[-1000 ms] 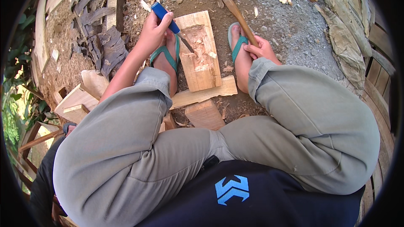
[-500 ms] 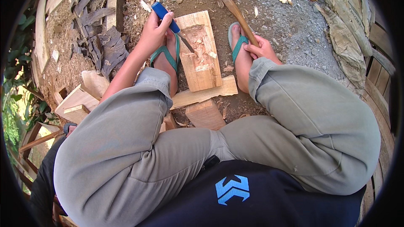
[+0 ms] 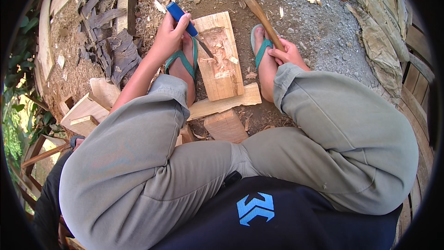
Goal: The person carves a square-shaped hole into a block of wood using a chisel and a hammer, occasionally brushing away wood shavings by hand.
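Note:
My left hand (image 3: 169, 33) is closed round the blue handle of a chisel (image 3: 181, 18). The chisel slants down to the right, its tip resting in the rough hollow of a wooden block (image 3: 223, 85). Loose chips (image 3: 222, 57) lie inside that hollow. In my right hand (image 3: 291, 54) is the lower end of a hammer's wooden handle; the hammer (image 3: 262, 16) points away from me with its dark metal head at the far end, apart from the block. The block lies between my feet, its near end over a flat wood piece (image 3: 240, 101).
A short wood offcut (image 3: 225, 126) lies nearer me. Cut wood pieces (image 3: 88, 109) and torn dark bark-like sheets (image 3: 121, 56) are at the left. Gravel (image 3: 333, 41) and a crumpled sheet (image 3: 377, 51) lie to the right. Another person's dark sleeve (image 3: 48, 199) shows at lower left.

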Motion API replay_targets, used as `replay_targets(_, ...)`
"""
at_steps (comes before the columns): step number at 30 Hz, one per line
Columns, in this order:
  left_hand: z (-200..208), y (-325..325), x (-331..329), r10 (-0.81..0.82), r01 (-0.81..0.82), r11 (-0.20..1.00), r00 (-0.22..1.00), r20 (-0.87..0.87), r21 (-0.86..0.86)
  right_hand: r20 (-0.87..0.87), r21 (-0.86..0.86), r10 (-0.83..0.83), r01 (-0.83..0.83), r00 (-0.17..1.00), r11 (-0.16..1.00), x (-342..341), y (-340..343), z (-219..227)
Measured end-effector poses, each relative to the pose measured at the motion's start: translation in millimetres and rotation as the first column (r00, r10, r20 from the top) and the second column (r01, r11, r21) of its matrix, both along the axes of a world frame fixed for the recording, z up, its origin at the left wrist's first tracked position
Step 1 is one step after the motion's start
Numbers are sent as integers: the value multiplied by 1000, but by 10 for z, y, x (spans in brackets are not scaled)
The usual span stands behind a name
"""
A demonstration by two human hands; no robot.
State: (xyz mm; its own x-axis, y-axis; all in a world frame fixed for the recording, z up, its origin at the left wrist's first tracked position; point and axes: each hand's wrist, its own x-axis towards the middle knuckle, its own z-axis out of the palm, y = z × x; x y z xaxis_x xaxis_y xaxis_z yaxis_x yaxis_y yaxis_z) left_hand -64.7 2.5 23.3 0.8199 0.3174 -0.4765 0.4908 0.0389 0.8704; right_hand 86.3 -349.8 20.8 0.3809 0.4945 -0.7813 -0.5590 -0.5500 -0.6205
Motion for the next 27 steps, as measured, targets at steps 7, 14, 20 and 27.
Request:
replay_targets(7, -50, 6, -2, 21, -20, 999, 999, 25, -44, 1, 7, -8, 8, 1000, 1000, -4, 30, 40)
replay_targets(14, -150, 99, 140, -73, 75, 988, 997, -13, 135, 171, 64, -6, -5, 985, 998, 137, 107, 170)
replay_targets(20, -451, 100, 339, -115, 132, 959, 990, -80, 251, 311, -66, 377, -376, 873, 924, 988, 644, 1191)
replay_targets(27, -88, -82, 505, -147, 132, 977, 986, 82, 170, 367, -578, 901, -702, 232, 416, 1780, 1497, 1937)
